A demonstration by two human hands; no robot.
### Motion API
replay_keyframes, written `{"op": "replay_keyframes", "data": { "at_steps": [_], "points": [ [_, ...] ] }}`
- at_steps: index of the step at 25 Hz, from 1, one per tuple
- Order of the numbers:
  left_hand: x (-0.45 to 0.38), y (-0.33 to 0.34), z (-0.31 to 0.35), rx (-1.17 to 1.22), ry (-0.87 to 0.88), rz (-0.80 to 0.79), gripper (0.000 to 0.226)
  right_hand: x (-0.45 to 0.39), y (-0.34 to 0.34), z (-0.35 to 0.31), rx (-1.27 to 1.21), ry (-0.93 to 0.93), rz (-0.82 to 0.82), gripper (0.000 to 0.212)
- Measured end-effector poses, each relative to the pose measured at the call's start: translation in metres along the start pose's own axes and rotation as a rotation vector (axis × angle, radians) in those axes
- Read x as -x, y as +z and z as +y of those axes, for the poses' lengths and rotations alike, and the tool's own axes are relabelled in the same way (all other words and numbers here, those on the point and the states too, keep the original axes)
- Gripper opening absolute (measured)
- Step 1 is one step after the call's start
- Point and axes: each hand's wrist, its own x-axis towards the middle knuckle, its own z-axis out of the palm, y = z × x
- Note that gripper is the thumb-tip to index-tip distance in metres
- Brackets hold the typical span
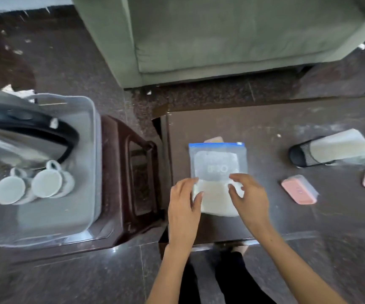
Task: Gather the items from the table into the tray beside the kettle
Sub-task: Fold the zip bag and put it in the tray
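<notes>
a zip bag [217, 172] at the table [265, 128] centre is pinched at its near edge by the left hand [185, 207] and right hand [250, 198]. the pick-up seems in hand; next, a lift toward the tray [85, 163] at nine o'clock, beside the kettle [23, 132].

Light is dim, soft and even, with weak shadows. The whole picture is slightly soft with motion blur, worst on the tray [89, 150] at left. Left of the tray the view smears; wide-angle bending curves the sofa [221, 40] beyond it.
</notes>
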Motion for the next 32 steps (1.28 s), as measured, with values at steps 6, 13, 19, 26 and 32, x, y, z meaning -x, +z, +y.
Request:
{"op": "replay_keyframes", "data": {
  "at_steps": [6,13,19,26,32],
  "points": [
    [-0.017,0.047,-0.012,-0.100,-0.183,-0.085,0.031,-0.025,-0.009,0.065,0.032,0.201,-0.109,0.018],
    [-0.028,0.064,-0.026,-0.079,-0.312,-0.104,0.034,-0.058,-0.004,0.070,-0.249,0.369,-0.300,0.010],
    [-0.035,0.049,-0.013,0.418,-0.556,-0.189,0.020,-0.057,-0.059,0.049,-0.658,0.300,-0.571,0.008],
    [-0.031,0.028,-0.011,0.780,-0.467,-0.268,0.011,-0.060,-0.083,0.042,-0.797,0.288,-0.660,0.031],
    [-0.026,0.012,-0.009,0.715,-0.450,-0.196,0.040,-0.056,-0.072,0.046,-0.632,0.155,-0.658,0.053]
  ]
}}
